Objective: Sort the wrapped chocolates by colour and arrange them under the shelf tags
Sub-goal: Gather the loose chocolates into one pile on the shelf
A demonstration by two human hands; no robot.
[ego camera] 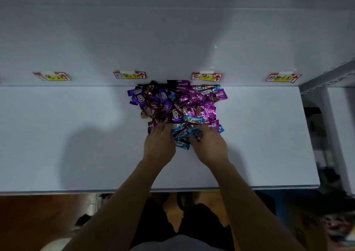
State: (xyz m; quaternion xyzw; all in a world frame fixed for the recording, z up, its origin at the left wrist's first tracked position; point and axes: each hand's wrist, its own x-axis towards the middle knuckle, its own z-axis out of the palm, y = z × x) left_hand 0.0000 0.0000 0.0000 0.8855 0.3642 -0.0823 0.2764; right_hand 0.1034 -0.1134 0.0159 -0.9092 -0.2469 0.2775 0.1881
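A mixed heap of wrapped chocolates [176, 104] lies on the white shelf board [76, 135], against the back wall. It holds dark purple, magenta, blue and brown wrappers. Several blue chocolates [181, 134] lie at the heap's near edge between my hands. My left hand [159, 145] rests with its fingers stretched onto the heap's near left edge. My right hand [209, 147] has its fingers curled round blue wrappers at the near right edge. Four paper tags hang on the back wall: far left tag [52, 76], second tag [129, 75], third tag [207, 76], right tag [283, 77].
The shelf's front edge [76, 192] runs across the lower view, with a wooden floor below it. A grey metal upright [326, 78] bounds the shelf on the right. Bare board lies left and right of the heap.
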